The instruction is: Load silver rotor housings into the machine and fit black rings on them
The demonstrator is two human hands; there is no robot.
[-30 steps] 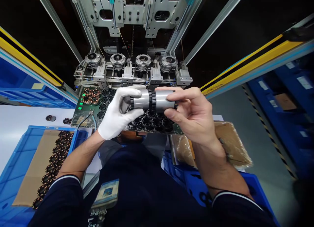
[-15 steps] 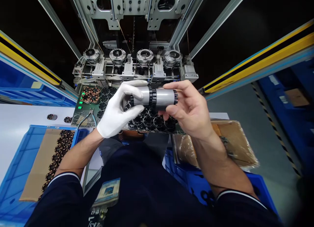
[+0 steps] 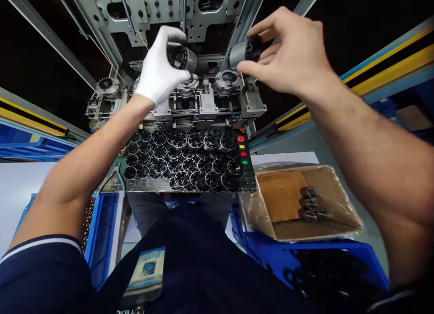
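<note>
Two hands: each raised over the far machine [image 3: 190, 97].
Left hand [image 3: 158, 72]: fingers wrapped around a cylinder [image 3: 183, 58].
Right hand [image 3: 291, 51]: fingers pinching another cylinder [image 3: 244, 53], open end tilted toward the sockets [image 3: 226, 81].

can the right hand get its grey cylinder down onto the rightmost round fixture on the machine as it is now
Probably yes: the right hand holds the grey cylinder just above the rightmost round fixture, nothing lies between them, and the gloved left hand is off to the side.

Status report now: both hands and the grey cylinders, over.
Left gloved hand grips one grey metal cylinder. Right bare hand grips another. Both are above the machine's round fixtures. Nothing between.
</note>
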